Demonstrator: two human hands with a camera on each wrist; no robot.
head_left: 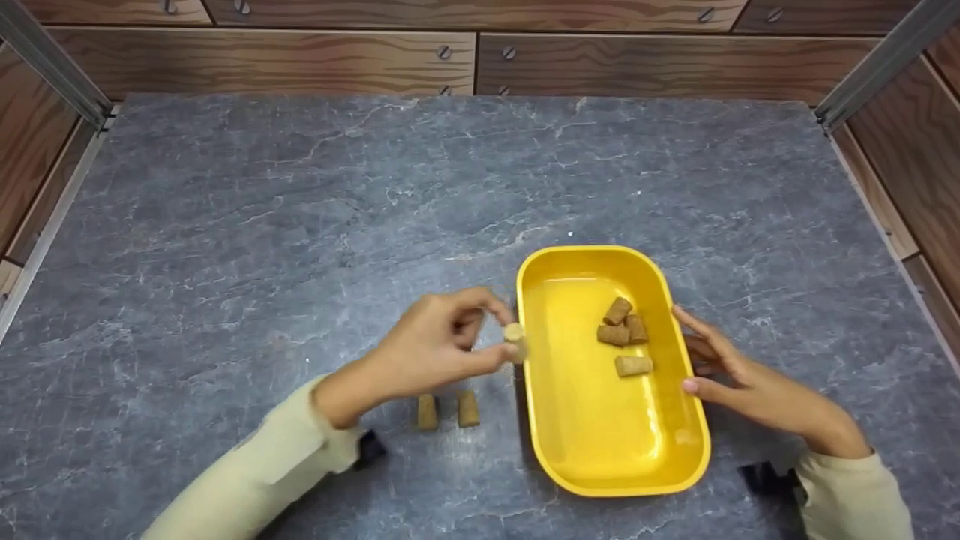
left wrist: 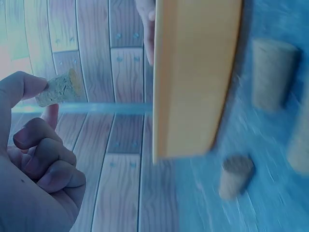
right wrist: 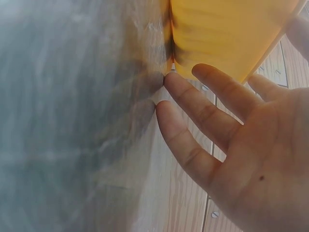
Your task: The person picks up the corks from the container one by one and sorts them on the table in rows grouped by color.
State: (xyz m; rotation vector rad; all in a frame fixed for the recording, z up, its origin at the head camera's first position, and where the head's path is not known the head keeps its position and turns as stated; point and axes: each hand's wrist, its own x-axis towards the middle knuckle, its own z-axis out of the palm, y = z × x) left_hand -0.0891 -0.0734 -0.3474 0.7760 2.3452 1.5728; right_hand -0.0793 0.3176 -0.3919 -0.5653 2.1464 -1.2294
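Left hand pinching cork, long axis slanting up-right in left wrist view; right hand spread against tub.

I am facing a blue-grey marbled tabletop, where pale veins are threading across the surface and light is glinting in soft patches. Beyond its far edge, a back wall of brown wood-grain planks is standing, slotted screws dotting the plank ends. Similar planking is lining the left wall and right wall. Grey metal posts are rising at both far corners. From my left wrist, a bluish cast is tinting the planks.
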